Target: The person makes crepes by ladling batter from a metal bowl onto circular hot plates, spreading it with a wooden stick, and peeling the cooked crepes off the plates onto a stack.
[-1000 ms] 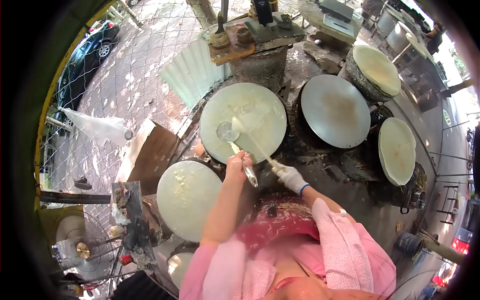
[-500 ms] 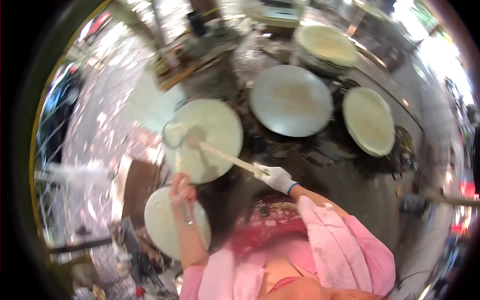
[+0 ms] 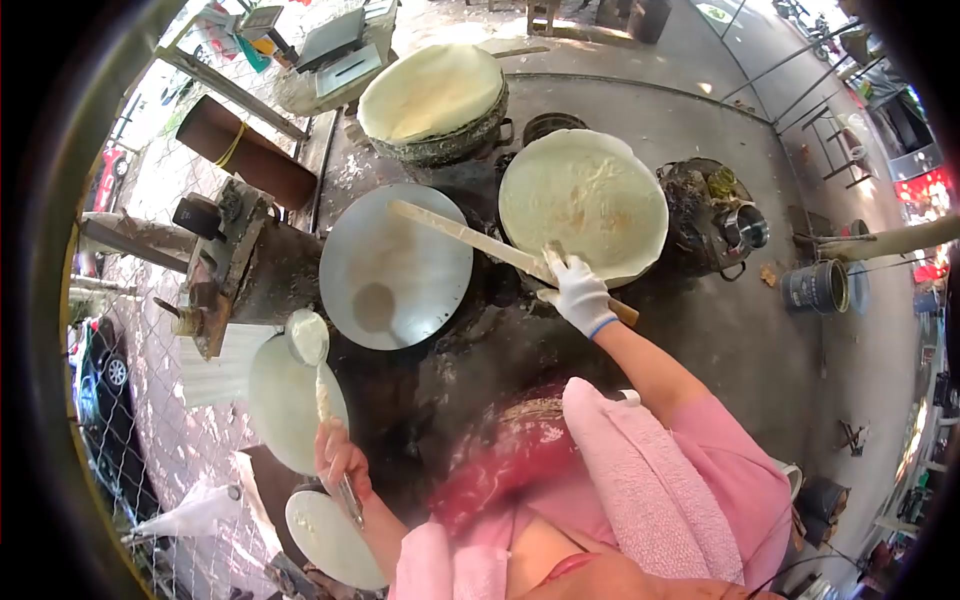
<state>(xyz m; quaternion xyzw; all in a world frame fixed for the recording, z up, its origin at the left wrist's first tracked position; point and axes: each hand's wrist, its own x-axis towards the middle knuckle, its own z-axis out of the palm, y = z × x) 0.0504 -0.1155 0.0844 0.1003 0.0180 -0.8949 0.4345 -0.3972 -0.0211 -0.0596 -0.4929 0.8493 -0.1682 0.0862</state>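
Note:
My bare left hand (image 3: 342, 460) is closed around the handle of a ladle (image 3: 308, 337). The ladle's bowl, coated in pale batter, is over the rim of a round surface of whitish batter (image 3: 295, 410). In a white glove, my right hand (image 3: 578, 290) grips a long flat wooden stick (image 3: 460, 235). One end of the stick reaches over a grey round metal pan (image 3: 385, 240), which has a dark round shadow on it. The gloved hand is at the near edge of another pan, covered by a thin pale sheet of batter (image 3: 575, 190) with browned patches.
Behind stands a third pan with a pale sheet (image 3: 430, 85). Another whitish disc (image 3: 335, 540) lies at lower left. A blackened stove with a metal pot (image 3: 745, 228) and a dark bucket (image 3: 815, 288) stand right. A brick ledge (image 3: 225, 265) and a wire fence are left.
My view has turned right. The stick has moved from over the batter at left to across the grey pan and the sheet-covered pan. Both hands keep their grip on their tools.

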